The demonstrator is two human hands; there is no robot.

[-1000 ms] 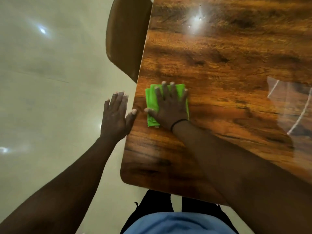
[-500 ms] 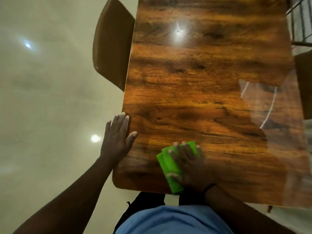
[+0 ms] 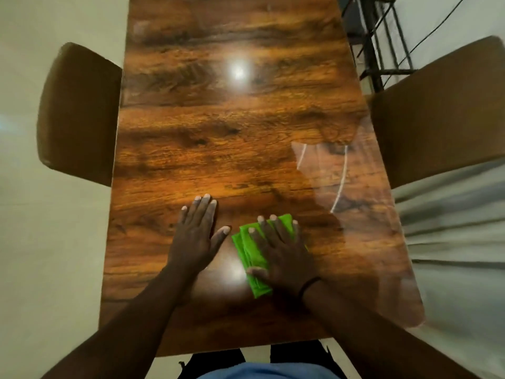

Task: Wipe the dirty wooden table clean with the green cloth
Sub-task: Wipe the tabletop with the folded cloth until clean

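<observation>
Moved off the wooden table (image 3: 218, 149) edge, the left hand (image 3: 195, 239) lies flat beside the green cloth (image 3: 251, 253), pressed under the right hand's (image 3: 281, 253) spread fingers.

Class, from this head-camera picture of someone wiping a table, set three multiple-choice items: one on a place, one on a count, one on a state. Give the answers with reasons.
1. Where does the folded bright green cloth lie?
A. near the table's close edge
B. on a chair
C. on the floor

2. How many brown padded chairs stand at the glossy wooden table?
A. none
B. two
C. four

3. How is the left hand?
A. curled round the cloth
B. flat on the wood, fingers straight
C. gripping a chair

Answers: 1 A, the right hand presses it there. 2 B, the left chair and the right chair are the only two. 3 B, its palm lies beside the cloth.
</observation>
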